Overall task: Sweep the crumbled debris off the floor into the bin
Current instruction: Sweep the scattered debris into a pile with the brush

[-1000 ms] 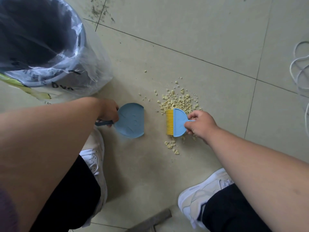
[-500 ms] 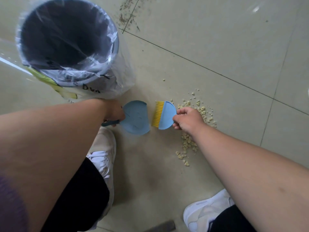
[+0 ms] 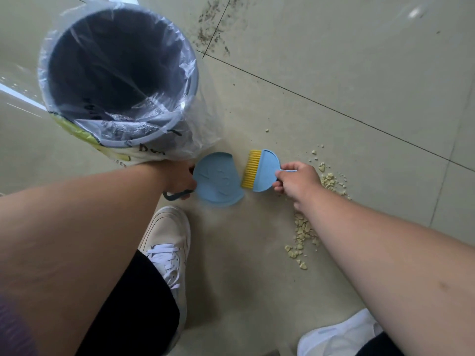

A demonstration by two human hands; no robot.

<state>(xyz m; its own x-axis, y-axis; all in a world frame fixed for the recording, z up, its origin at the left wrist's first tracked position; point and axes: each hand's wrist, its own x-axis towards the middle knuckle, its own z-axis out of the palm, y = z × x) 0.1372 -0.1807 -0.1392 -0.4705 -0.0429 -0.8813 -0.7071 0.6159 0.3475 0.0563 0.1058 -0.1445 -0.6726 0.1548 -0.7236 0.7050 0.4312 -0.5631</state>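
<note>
A small blue dustpan (image 3: 218, 179) lies flat on the tiled floor, and my left hand (image 3: 178, 176) grips its dark handle. My right hand (image 3: 298, 181) grips a blue hand brush (image 3: 261, 170) with yellow bristles that point at the pan's open edge, a short gap apart. Pale yellow crumbled debris (image 3: 300, 232) lies scattered on the floor to the right of the brush, partly hidden under my right forearm. The dustpan's surface looks bare. A dark bin (image 3: 118, 73) lined with a clear plastic bag stands just behind my left hand.
My white left shoe (image 3: 167, 242) is planted right below the dustpan, and my right shoe (image 3: 339, 335) is at the bottom right. Dark dirt specks (image 3: 213, 29) mark the tile joint behind the bin.
My right hand has swept the brush leftwards from over the debris pile up to the dustpan's edge. The view has shifted, so the bin shows more fully. The dustpan has stayed put.
</note>
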